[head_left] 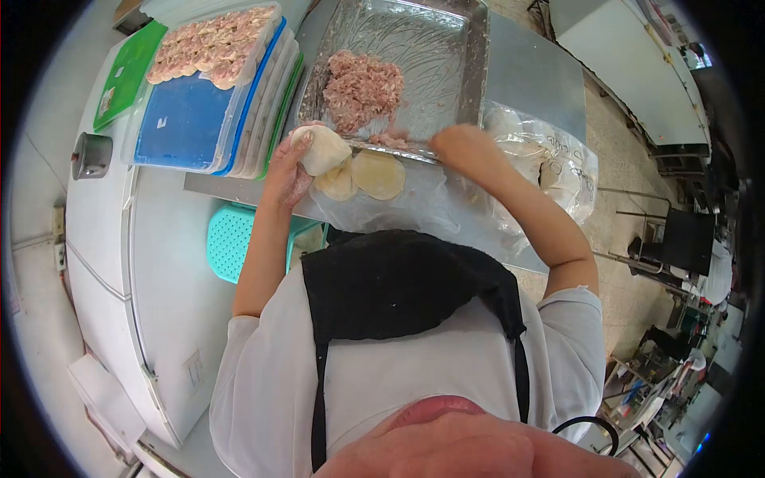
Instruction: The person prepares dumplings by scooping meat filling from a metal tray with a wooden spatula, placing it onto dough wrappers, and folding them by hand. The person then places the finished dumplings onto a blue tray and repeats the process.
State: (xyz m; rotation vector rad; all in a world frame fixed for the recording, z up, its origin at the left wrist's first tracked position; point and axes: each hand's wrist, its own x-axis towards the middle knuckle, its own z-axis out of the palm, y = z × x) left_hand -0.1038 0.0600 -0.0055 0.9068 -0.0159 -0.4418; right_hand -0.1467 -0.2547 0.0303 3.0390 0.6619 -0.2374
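Note:
A round, pale dough wrapper (325,151) is held in my left hand (288,166), whose fingers close on its left edge. Just below and right of it, more flat wrappers (379,175) lie on clear plastic (426,199). My right hand (462,147) is over the near right rim of a metal tray (446,64); its fingers are blurred, and what they hold, if anything, cannot be made out. Minced meat (362,89) is heaped in the left part of that tray, with a smaller smear of it near the front rim.
Stacked plastic boxes (182,123) stand at the left, with filled dumplings (211,44) in the top one. A plastic bag of pale rounds (550,151) lies to the right. A turquoise basket (231,241) sits below the table edge; a metal pot (92,155) is far left.

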